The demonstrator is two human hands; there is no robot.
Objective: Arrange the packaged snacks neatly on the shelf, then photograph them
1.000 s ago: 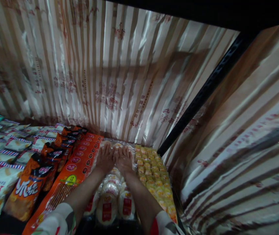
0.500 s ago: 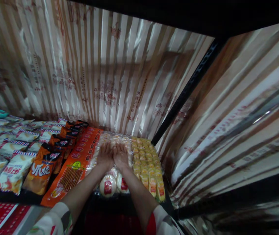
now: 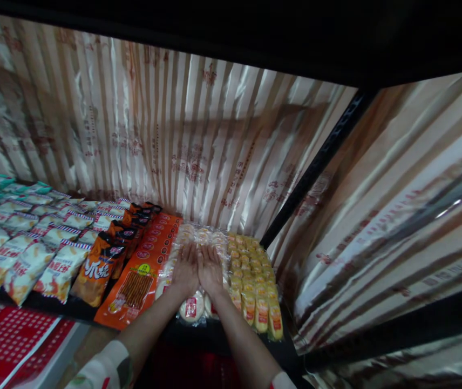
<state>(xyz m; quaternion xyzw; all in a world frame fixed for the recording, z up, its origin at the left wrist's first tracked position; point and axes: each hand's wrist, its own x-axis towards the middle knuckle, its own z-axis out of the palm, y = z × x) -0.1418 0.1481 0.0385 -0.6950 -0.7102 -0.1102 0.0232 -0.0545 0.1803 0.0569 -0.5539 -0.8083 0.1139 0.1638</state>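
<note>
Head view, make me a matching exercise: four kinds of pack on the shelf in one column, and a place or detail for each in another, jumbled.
1. White round packs
2. Yellow packs
3. Flat orange pack
4. Teal packs

A. Showing brown sticks
B. At the picture's far left
C. Beneath the left hand and right hand
D. Nearest the black post

Pairs: 1-C; 2-D; 3-A; 4-B

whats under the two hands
Clear-wrapped round white pastries show around the left hand and right hand, a front one red-labelled; whatever lies directly beneath the palms is covered.
</note>
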